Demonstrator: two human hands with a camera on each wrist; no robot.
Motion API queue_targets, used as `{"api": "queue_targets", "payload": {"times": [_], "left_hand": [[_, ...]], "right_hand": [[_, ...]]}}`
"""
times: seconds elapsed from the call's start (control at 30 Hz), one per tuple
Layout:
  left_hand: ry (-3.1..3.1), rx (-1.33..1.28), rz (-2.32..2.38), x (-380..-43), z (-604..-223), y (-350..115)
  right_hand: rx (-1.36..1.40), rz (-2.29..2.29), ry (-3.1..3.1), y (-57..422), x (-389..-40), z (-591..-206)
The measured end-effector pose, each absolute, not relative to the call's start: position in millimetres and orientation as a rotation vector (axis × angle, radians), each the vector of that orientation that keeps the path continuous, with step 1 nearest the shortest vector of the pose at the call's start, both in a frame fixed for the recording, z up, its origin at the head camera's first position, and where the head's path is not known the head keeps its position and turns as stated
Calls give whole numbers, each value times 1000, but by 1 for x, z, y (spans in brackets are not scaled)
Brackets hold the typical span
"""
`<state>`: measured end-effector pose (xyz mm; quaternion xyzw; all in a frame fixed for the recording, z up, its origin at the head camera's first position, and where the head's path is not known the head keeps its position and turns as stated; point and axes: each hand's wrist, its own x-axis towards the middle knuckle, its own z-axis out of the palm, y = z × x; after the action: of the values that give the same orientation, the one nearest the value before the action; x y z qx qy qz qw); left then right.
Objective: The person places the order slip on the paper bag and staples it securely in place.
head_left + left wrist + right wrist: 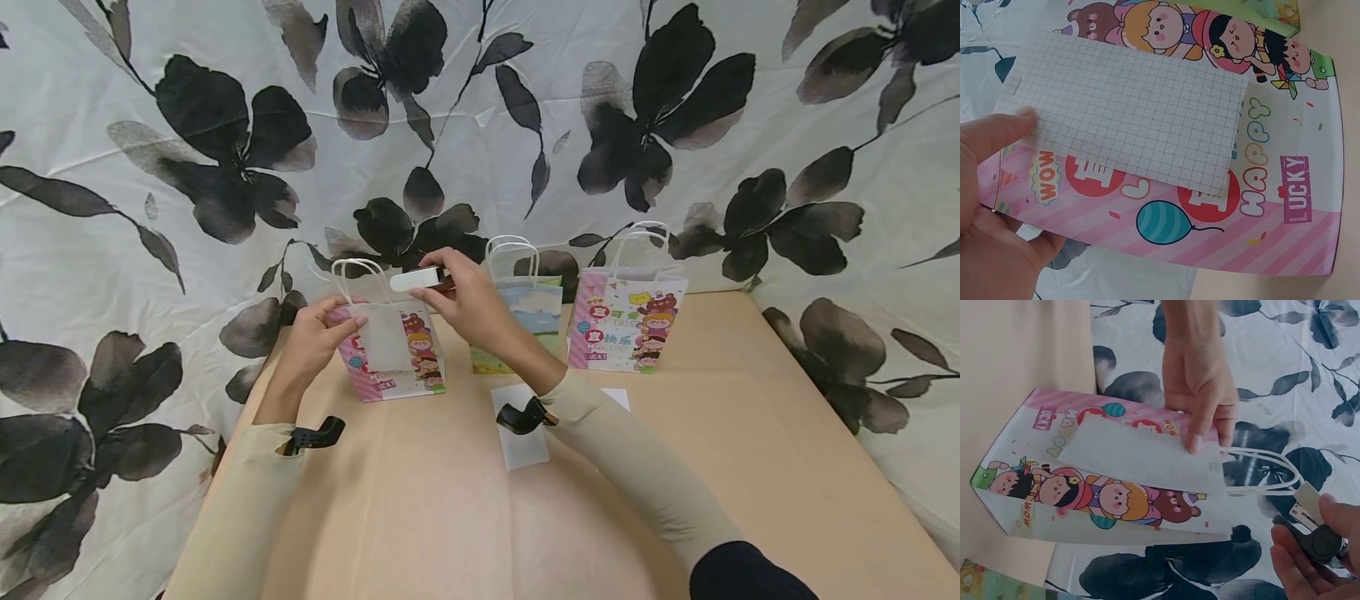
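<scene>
My left hand (309, 340) grips the top left edge of a pink and white paper gift bag (423, 354) with cartoon figures. Its thumb presses a slip of grid paper (1129, 109) flat on the bag's front, while the other fingers go behind the bag's edge. A small mark like a staple shows near the slip's upper end in the left wrist view. Above the bag's top right, beside its white rope handles (358, 265), my right hand (480, 304) holds a small white and black stapler (414, 279) between thumb and fingers. The stapler is apart from the paper.
A blue and green gift bag (536, 312) stands behind my right forearm. Farther right is another pink and white bag (626, 321). White paper slips (522, 450) lie on the tan table (420, 500) under that forearm. A floral cloth (510, 150) hangs behind the table.
</scene>
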<state>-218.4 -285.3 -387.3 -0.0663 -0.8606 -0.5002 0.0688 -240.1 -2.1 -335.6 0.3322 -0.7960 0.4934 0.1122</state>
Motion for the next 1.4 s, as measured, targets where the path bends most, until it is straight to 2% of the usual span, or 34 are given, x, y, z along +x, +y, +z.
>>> {"api": "queue_targets", "payload": {"times": [0.53,0.87,1.1,1.4], "left_hand": [[-2508,-214,-1528,-218,-386,-288],[-2486,-150,-1438,-197,-360,-280],[-2450,-134,-1384,-199,-382,-303],[-2366,-92,-1507,-183,-392,-315]], "right_hand": [[1006,1753,-2462,55,-225,-342],[986,1789,-2516,89,-221,-358],[963,1815,-2579,115,-220,-369],[884,1753,-2666,144,-213,-380]]}}
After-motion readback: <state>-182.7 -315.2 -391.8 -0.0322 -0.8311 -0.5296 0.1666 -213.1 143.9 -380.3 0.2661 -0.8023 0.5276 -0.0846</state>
